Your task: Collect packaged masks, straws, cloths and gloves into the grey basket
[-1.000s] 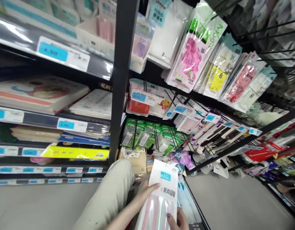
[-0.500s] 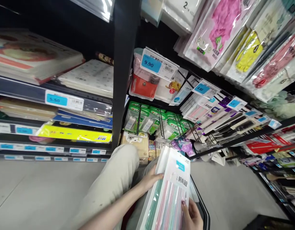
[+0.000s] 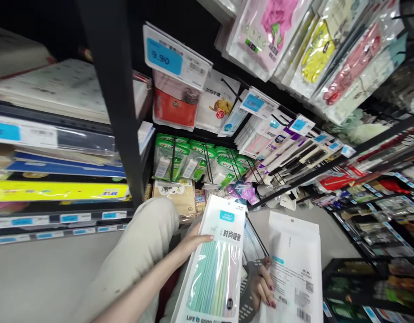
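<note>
My left hand (image 3: 190, 244) grips the left edge of a flat pack of pastel drinking straws (image 3: 213, 269) with a blue label, held up in front of my bent knee (image 3: 146, 242). My right hand (image 3: 262, 287) pinches a second white pack (image 3: 294, 269), seen from its printed back with barcodes, just to the right of the straw pack. Both packs sit above a dark basket (image 3: 250, 251) that is mostly hidden behind them.
A black shelf post (image 3: 116, 98) stands ahead. Hooks carry green packs (image 3: 190, 161), rubber glove packs (image 3: 270, 31) and price tags (image 3: 173, 56). Stacked flat goods fill shelves at left (image 3: 55, 134). Grey floor (image 3: 35, 278) lies below; low racks stand at right (image 3: 372, 287).
The view has tilted down and shifted right. My right hand has drawn a second white pack off to the right, while my left hand keeps the straw pack.
</note>
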Demonstrator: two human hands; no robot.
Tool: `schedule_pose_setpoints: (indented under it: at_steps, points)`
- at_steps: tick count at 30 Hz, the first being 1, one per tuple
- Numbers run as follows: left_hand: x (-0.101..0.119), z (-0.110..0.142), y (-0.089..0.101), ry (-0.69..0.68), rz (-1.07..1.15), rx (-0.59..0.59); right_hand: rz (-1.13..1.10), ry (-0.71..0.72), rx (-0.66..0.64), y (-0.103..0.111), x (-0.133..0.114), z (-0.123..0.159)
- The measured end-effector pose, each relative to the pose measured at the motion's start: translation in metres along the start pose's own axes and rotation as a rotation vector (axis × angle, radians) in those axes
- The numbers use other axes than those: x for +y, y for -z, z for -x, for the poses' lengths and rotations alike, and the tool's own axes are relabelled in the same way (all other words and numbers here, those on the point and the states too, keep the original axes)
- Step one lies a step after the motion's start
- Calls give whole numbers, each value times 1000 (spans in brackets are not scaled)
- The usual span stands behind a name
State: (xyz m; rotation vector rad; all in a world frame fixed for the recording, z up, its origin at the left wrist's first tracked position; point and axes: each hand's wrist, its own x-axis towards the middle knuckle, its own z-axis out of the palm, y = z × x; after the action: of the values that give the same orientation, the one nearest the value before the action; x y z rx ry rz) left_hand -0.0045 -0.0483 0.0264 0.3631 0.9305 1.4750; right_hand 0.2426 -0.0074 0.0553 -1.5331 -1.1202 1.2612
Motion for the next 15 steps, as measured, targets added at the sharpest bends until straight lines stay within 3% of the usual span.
schedule_pose_setpoints:
  at_steps: [3, 8, 11, 15]
  points:
    - [-1, 0, 1, 31, 0, 23, -490, -46, -90, -3, 2, 7]
    - [3, 4, -2, 79, -15, 22, -1073, -53, -492, 4, 6, 14]
    - [6, 6, -3, 107, -33, 35, -1186, -41, -630, 7, 7, 17]
    - [6, 6, -3, 146, -59, 59, -1074, -38, -580, 15, 15, 15]
